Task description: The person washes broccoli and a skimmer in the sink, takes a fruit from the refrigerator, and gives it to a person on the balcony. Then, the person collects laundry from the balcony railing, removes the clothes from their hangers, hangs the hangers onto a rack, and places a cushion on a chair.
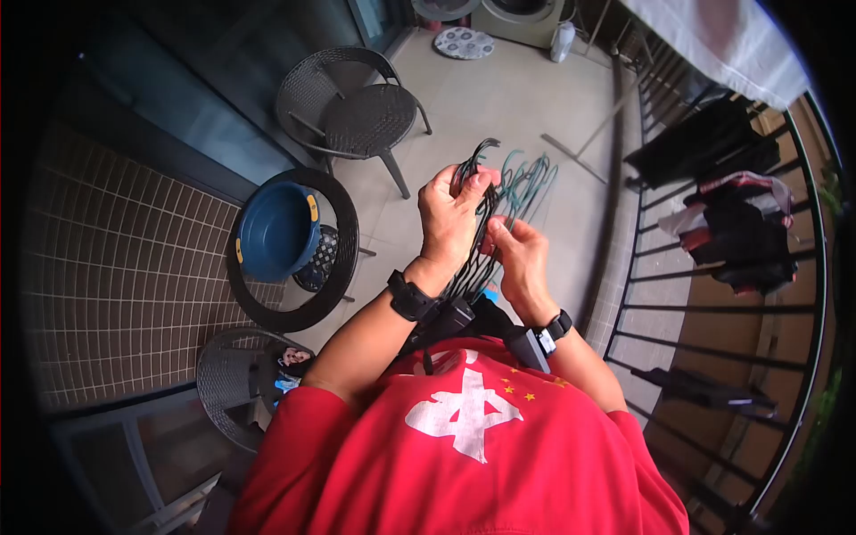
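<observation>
My left hand [450, 214] is closed around a bunch of thin black clothes hangers [470, 267], whose curved hooks stick up past the fingers. Teal hangers [532, 181] fan out to the right beyond my hands. My right hand [522, 259] sits just below and right of the left, its thumb and fingers pinched on the same bunch. Small pink-red pieces [487, 176] show beside both thumbs; what they are I cannot make out. The lower part of the bunch is partly hidden by my body.
At left a blue basin [278, 232] rests on a round dark-rimmed table [343, 276]. Wicker chairs stand behind it [370, 120] and near my left elbow [223, 379]. A railing [722, 309] with dark garments [744, 227] runs along the right. A washing machine [517, 27] is at the back.
</observation>
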`<state>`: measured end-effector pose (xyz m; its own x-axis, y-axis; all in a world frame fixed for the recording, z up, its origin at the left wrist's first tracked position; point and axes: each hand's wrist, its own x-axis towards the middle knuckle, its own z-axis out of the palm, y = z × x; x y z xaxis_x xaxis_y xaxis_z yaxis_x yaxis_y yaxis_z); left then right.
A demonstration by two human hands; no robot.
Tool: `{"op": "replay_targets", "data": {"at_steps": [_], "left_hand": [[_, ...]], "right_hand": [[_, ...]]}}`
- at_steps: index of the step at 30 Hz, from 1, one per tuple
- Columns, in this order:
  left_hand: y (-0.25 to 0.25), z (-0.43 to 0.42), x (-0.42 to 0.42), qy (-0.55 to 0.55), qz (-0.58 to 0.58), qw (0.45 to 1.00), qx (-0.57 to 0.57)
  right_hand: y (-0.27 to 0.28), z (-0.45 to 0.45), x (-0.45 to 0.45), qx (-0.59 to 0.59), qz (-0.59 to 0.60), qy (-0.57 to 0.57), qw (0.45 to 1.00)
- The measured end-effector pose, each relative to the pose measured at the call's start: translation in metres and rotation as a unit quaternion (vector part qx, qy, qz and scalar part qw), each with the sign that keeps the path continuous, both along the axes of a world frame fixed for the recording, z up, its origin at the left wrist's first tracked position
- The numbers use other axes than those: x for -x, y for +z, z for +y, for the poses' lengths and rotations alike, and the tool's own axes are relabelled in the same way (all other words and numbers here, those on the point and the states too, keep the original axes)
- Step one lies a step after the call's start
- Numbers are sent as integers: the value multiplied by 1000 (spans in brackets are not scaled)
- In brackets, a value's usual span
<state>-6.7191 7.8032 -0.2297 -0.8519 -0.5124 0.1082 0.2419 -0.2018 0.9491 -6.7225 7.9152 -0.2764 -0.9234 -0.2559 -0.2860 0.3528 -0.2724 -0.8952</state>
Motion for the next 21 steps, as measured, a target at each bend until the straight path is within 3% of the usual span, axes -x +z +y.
{"op": "replay_targets", "data": {"at_steps": [3, 7, 9, 10, 11, 12, 13, 14, 15, 16, 17, 18, 21], "left_hand": [[9, -5, 65, 15, -55, 998, 21], [17, -14, 139, 81, -33, 993, 83], [-30, -25, 171, 103, 76, 987, 95], [-84, -32, 180, 43, 23, 996, 76], [-14, -37, 175, -244, 206, 913, -254], [-27, -39, 201, -238, 207, 914, -253], [-49, -38, 235, -82, 81, 992, -47], [-54, -33, 266, 79, -56, 982, 162], [-61, -29, 289, 80, -63, 982, 158], [-32, -23, 312, 84, -14, 993, 85], [-21, -21, 336, 85, 37, 996, 9], [-22, -21, 363, 88, 28, 995, 24], [-71, -25, 453, 64, 31, 997, 15]], "right_hand": [[17, -12, 73, 36, 1, 37, 999], [34, -25, 152, 35, -15, 33, 999], [-1, -18, 199, 5, -13, 51, 999], [-13, -22, 208, 173, -50, -45, 983], [-4, -15, 226, 205, -101, -19, 973], [-8, -18, 249, 162, -47, -32, 985], [-13, -22, 273, 117, 6, -45, 992], [-14, -19, 304, 85, -4, -20, 996], [-14, -16, 332, 51, -17, 4, 999], [-24, -19, 354, 63, -26, -64, 996], [-19, -14, 373, 4, -3, -28, 1000], [-11, -10, 392, 12, 0, -15, 1000], [-47, -5, 463, 17, -1, -14, 1000]]}}
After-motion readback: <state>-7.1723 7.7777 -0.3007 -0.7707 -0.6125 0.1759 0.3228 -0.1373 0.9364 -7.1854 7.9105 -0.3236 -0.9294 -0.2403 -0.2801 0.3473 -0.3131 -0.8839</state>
